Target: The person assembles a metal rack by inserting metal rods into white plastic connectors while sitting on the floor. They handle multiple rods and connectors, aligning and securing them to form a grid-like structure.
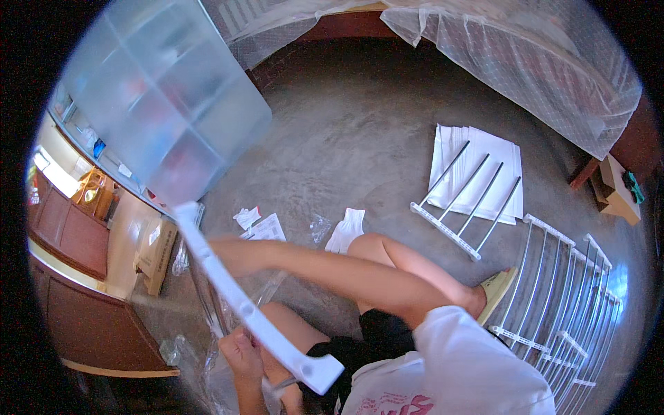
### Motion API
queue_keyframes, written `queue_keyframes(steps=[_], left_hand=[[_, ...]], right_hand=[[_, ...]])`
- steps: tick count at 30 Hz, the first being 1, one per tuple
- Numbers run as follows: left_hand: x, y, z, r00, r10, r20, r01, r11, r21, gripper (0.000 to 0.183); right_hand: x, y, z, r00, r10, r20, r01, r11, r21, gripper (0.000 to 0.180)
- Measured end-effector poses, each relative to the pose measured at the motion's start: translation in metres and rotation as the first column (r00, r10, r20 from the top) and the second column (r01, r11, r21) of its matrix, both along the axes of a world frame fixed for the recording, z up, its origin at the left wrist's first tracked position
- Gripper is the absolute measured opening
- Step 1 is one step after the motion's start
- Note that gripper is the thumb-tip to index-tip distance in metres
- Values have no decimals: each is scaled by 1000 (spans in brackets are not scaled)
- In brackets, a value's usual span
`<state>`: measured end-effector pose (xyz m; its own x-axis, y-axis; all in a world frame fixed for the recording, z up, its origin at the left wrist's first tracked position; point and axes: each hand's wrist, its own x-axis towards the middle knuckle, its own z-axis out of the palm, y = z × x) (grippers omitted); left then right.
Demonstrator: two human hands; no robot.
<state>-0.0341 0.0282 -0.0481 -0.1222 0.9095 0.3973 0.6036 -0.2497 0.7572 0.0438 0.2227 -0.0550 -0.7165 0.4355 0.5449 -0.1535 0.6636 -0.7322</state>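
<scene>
A long white plastic end bar (248,311) with round sockets runs diagonally before me, with metal rods (211,311) behind it. My left hand (241,354) is closed in a fist around a rod at the bar's lower part. Reaching across from the right, my right arm ends in a blurred right hand (224,258) by the bar's upper half. The bar hides its fingers, so their grip does not show. Clear plastic wrapping (212,376) lies below the left hand.
To the right stand joined rack sections (550,290) of metal rods and white bars. Another rack piece (447,232) rests partly on folded white sheets (474,171). White gloves (348,228) and a paper sheet (267,228) lie ahead. A translucent-fronted cabinet (176,98) and a cardboard box (155,254) flank the left.
</scene>
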Motion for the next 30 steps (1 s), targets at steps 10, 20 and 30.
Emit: queue_keyframes(steps=[10, 20, 30], left_hand=[[25, -19, -74, 722, -53, -690, -13, 996, -90, 31], [42, -19, -140, 764, -490, -420, 185, 789, -585, 47], [44, 30, -127, 965, -215, -151, 105, 843, -528, 32]], right_hand=[[301, -8, -178, -181, -609, 772, 913, 188, 363, 49], [367, -28, -233, -128, -505, 854, 855, 380, 353, 51], [377, -138, -138, 200, -756, 623, 762, 520, 386, 26]])
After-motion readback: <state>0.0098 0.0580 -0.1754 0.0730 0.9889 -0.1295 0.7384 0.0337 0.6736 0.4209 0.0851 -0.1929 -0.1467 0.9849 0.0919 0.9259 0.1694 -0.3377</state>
